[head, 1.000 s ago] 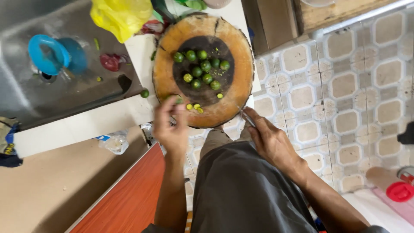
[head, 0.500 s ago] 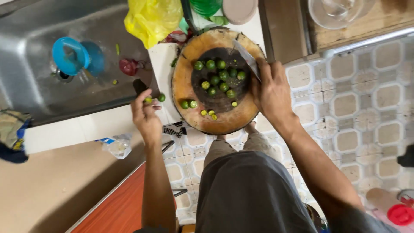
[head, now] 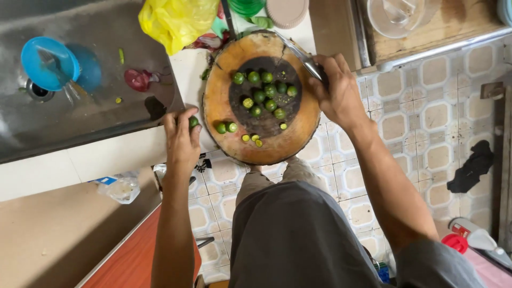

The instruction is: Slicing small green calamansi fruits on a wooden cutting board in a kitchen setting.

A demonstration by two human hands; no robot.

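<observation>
Gripping a knife (head: 298,52) in the right hand (head: 336,93), fingers curled fast round the handle at the three o'clock edge of the round wooden chopping board (head: 218,90); blade angled up and away toward eleven o'clock across the board's top rim; pinching one small green lime (head: 193,122) between thumb and fingertips of the left hand (head: 181,140), just off the board's nine o'clock edge, over the white counter ledge (head: 106,160); heaped on the dark centre of the board, a cluster of whole limes (head: 264,93); two more whole ones (head: 226,127) toward seven o'clock; near six o'clock, a few cut pieces (head: 255,140) showing pale yellow flesh.

Lying at nine o'clock beyond the left hand, a steel sink (head: 80,112) with a blue cup (head: 49,63) over the drain and a red scrap (head: 137,80) on the metal; crumpled at eleven o'clock of the board, a yellow plastic bag (head: 176,21); sitting at one o'clock, a clear bowl (head: 397,16) on a wooden surface; spreading below, patterned floor tiles (head: 426,117); filling the lower middle, grey trousers (head: 298,234).
</observation>
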